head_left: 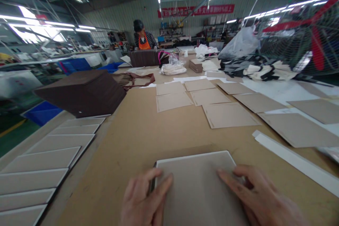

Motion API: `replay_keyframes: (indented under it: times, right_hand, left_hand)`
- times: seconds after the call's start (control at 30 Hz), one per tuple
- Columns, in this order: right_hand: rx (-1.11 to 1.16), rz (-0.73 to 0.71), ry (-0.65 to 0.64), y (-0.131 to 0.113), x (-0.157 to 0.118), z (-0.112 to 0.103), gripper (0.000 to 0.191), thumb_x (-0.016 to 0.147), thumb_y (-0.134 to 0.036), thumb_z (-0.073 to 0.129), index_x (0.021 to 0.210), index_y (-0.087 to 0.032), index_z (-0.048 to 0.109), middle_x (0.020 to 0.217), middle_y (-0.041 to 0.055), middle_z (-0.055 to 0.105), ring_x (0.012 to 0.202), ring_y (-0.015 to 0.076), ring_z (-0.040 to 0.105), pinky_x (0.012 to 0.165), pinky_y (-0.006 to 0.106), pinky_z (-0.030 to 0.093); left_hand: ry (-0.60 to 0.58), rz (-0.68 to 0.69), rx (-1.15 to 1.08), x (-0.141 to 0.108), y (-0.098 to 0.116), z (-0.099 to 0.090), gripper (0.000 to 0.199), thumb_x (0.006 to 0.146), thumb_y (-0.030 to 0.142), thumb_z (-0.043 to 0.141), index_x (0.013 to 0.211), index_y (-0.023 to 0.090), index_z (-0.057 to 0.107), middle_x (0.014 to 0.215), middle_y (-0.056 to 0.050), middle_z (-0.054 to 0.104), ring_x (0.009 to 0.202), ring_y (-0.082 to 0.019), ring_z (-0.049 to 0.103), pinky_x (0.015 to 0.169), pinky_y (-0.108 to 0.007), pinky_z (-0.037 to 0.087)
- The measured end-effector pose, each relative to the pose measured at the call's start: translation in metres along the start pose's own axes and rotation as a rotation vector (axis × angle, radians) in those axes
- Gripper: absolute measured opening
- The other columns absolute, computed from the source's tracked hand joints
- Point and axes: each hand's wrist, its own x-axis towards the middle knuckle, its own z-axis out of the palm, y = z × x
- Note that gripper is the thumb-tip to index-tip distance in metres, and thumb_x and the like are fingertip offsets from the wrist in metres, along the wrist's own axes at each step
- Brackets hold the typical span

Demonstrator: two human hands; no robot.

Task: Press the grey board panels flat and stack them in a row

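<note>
A flat grey-beige panel (pixel 197 187) with a thin white border lies on the table in front of me. My left hand (pixel 148 196) is at its left edge, thumb on the face and index finger over the side, where a dark strip shows. At the right edge, my right hand (pixel 262 194) holds the panel with the thumb on top and the other fingers curled by the side. Both hands are slightly blurred, and the panel's near end runs out of the picture.
Overlapping white-edged panels (pixel 47 159) line the left edge, below a tall dark brown stack (pixel 84 91). Several beige sheets (pixel 227 114) lie ahead and right, with a white strip (pixel 293 159) nearer. A co-worker in an orange apron (pixel 144 42) stands beyond; a fan (pixel 315 24) is at right.
</note>
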Motion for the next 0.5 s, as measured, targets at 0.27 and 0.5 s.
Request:
replay_keyframes:
  times: [0.27,0.5]
  right_hand:
    - [0.071,-0.249,-0.311,-0.019,0.029,-0.016,0.048,0.085,-0.013,0.058,0.129,-0.03,0.057,0.107,0.006,0.06,0.09,0.026,0.059,0.074,0.038,0.059]
    - [0.286,0.14,-0.205,0.047,0.013,-0.009,0.037,0.092,-0.019,0.039,0.111,-0.029,0.069,0.11,0.0051,0.064,0.093,0.0228,0.063,0.08,0.036,0.055]
  left_hand:
    - [-0.114,0.406,0.443,-0.004,0.021,0.002,0.036,0.091,0.019,0.044,0.12,0.018,0.064,0.122,-0.015,0.068,0.111,-0.028,0.063,0.086,-0.032,0.054]
    - [-0.254,0.418,0.467,-0.018,0.018,-0.008,0.063,0.089,0.056,0.052,0.14,0.019,0.049,0.138,-0.018,0.057,0.123,-0.031,0.057,0.09,-0.038,0.056]
